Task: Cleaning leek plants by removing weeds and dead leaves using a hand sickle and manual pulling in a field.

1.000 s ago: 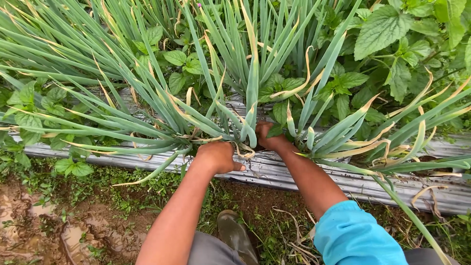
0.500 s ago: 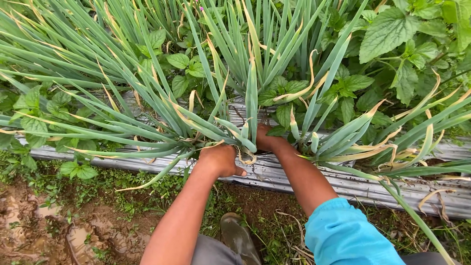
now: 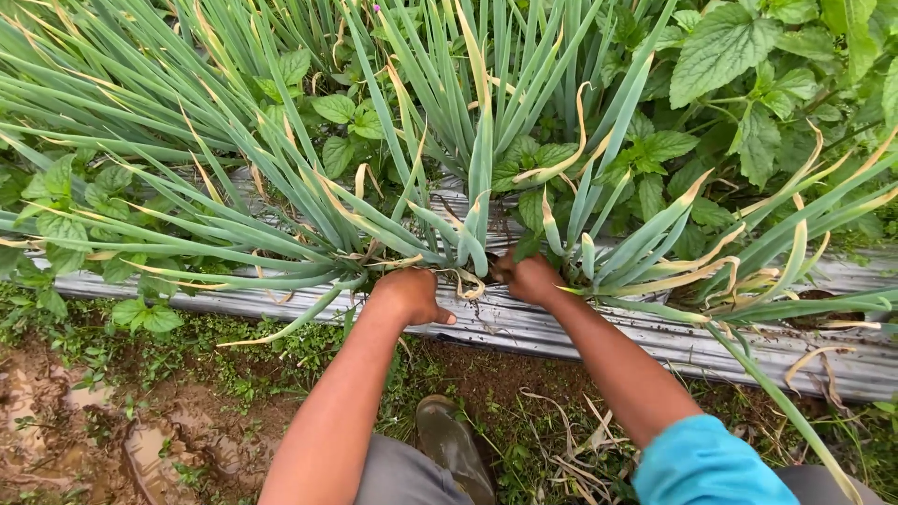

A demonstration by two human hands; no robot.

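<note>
A bed of green onion plants (image 3: 393, 187) fills the upper half of the view, their long hollow leaves fanning outward, many with yellowed, dried tips. Broad-leaved weeds (image 3: 730, 56) grow among them, thickest at the upper right. The bed is covered by a silver plastic mulch sheet (image 3: 561, 327), which runs as a wrinkled band across the middle of the view. Below it lies wet brown soil (image 3: 84, 440) with puddles and low green growth. A muddy rubber boot (image 3: 454, 444) shows at the bottom centre, between the two forearms.

One green onion clump (image 3: 477, 224) rises from a hole in the mulch sheet, straight ahead of the person, and both hands meet at its base. The left hand (image 3: 407, 295) is curled in a loose fist, knuckles up, thumb pointing right across the plastic; its fingers wrap under the base of the clump, among dry pale leaf strips, though how tightly they close is hidden. The right hand (image 3: 528, 278) is closed around the stalks at the clump's base from the other side, fingertips buried in the leaves. Both forearms reach forward and converge; the right arm wears a turquoise sleeve (image 3: 706, 468) pushed up to the elbow.
</note>
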